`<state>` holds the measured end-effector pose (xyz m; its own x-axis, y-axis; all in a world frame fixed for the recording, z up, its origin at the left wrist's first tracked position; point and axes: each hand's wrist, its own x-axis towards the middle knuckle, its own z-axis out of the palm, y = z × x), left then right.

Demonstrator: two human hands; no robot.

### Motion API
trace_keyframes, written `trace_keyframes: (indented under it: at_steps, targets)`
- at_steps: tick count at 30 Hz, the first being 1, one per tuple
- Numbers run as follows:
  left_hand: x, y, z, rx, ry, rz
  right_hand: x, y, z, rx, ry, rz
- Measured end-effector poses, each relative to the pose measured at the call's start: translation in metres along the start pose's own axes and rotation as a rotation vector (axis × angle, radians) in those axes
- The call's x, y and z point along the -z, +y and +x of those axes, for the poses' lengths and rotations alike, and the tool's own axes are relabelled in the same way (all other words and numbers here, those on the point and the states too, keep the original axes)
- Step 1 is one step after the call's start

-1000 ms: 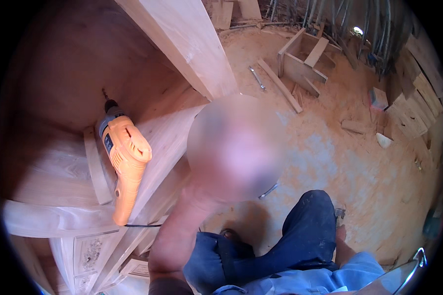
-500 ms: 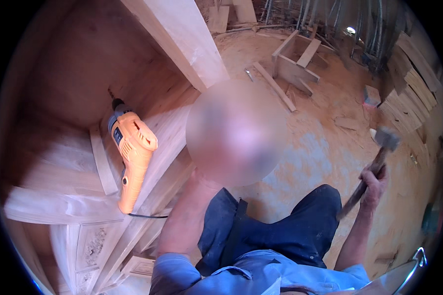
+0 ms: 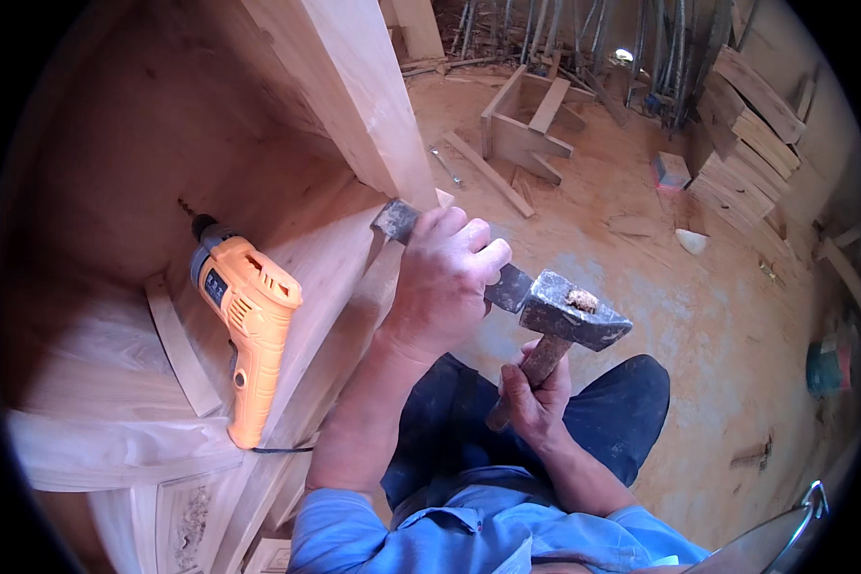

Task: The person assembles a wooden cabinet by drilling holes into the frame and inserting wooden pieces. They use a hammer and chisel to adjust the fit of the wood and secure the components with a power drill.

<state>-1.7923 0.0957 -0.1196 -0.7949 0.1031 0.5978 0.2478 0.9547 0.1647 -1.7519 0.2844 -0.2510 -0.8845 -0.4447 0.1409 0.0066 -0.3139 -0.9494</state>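
My left hand (image 3: 450, 273) is wrapped round a thick dark metal bar (image 3: 511, 288), which sticks out at both sides of the fist. The bar's far end rests against the wooden frame where the upright post (image 3: 368, 96) meets the rail. In my right hand (image 3: 538, 397) is a hammer (image 3: 576, 314), gripped by its wooden handle. Its dark head is at the bar's near end, touching or almost touching it. To the left, an orange power drill (image 3: 253, 316) with a bit fitted lies on the wooden piece.
A pale wood strip (image 3: 182, 349) lies beside the drill. On the dusty floor are a small wooden frame (image 3: 526, 139), a loose batten (image 3: 488, 172), a wrench (image 3: 447, 167) and a small box (image 3: 672, 170). Stacked boards (image 3: 751, 143) stand at the far right.
The hammer has swung from far out on the right in to the bar at my left hand. The view has shifted slightly to the right.
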Motion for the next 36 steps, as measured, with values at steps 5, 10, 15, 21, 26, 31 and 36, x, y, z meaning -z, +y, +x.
trace_keyframes:
  at_steps: [5,10,15,21,26,31,36]
  targets:
    - [-0.003,-0.003,-0.002,-0.031,0.024,0.003,-0.015,0.004,-0.006,0.075,0.139,0.085]
    - [0.001,-0.011,-0.008,-0.019,-0.003,-0.001,-0.013,0.006,-0.005,-0.015,0.09,-0.02]
    - [0.002,-0.018,-0.005,-0.028,0.022,-0.004,-0.021,0.014,-0.011,0.021,0.142,0.061]
    - [0.011,-0.016,-0.007,-0.03,0.019,-0.038,-0.017,0.012,-0.015,0.021,0.118,0.078]
    - [0.0,-0.012,-0.015,-0.083,0.051,-0.019,-0.013,0.002,-0.02,0.01,0.162,0.081]
    - [0.002,-0.012,-0.012,-0.077,0.012,-0.044,-0.006,0.006,-0.017,0.013,0.183,0.072]
    - [-0.003,-0.01,-0.014,-0.058,0.041,0.002,-0.01,0.002,-0.019,0.086,0.216,0.047]
